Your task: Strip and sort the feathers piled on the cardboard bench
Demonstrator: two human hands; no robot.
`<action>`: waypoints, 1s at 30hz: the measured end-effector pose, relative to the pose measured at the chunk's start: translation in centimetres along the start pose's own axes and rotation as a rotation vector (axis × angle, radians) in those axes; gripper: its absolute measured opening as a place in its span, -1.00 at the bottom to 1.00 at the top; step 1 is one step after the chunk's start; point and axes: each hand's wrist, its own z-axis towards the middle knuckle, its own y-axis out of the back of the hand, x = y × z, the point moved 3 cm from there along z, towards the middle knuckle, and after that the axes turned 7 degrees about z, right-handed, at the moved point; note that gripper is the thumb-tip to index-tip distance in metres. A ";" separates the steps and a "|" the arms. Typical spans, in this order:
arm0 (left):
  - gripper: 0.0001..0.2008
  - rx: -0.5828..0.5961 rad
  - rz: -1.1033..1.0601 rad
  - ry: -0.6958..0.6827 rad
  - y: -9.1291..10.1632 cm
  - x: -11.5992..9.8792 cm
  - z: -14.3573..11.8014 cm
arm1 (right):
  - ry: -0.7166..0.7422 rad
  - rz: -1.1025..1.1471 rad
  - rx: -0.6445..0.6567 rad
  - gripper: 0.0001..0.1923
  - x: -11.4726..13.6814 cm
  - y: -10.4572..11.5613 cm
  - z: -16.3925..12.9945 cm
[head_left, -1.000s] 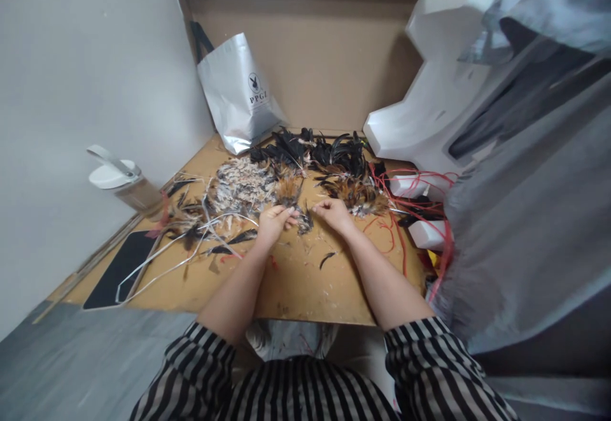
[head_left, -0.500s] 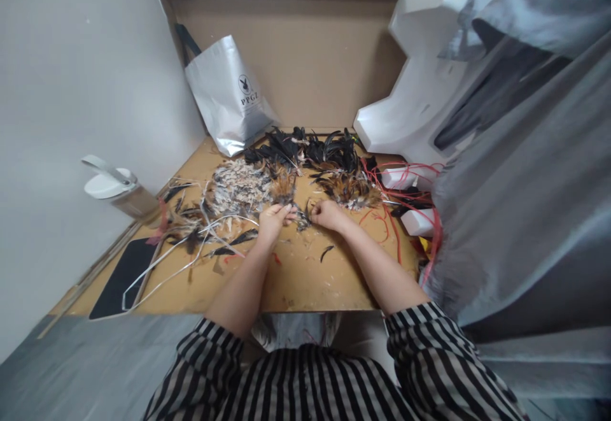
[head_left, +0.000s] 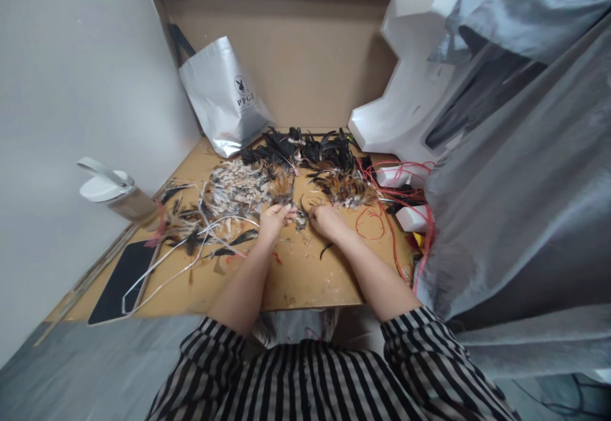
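Note:
My left hand (head_left: 278, 218) is closed on a small bunch of brown feathers (head_left: 281, 189), whose tips point away from me. Fluffy grey quill ends (head_left: 300, 220) stick out to its right. My right hand (head_left: 325, 220) is closed in a pinch beside them, with a thin dark curved feather (head_left: 304, 206) at its fingertips. A pile of pale, fluffy feather bundles (head_left: 236, 185) lies just left of my left hand. Brown-orange feathers (head_left: 346, 188) lie beyond my right hand, and black feathers (head_left: 298, 148) spread along the back. One loose dark feather (head_left: 326, 250) rests below my right wrist.
A silver bag (head_left: 222, 96) leans at the back left. A lidded cup (head_left: 126, 198), a dark phone-like slab (head_left: 119, 284) and white ties (head_left: 167, 258) are on the left. Red cords (head_left: 394, 236), white blocks (head_left: 413, 218) and grey cloth (head_left: 515, 217) border the right.
My right hand has shifted slightly, staying near the quill ends with its pinch turned a little more downward. My left hand keeps its hold on the feathers. The whole view has shifted slightly.

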 end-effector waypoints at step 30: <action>-0.76 0.176 -0.101 0.144 -1.3 0.8 -1.0 | 0.025 1.017 -0.091 -0.68 -1.0 -2.6 0.7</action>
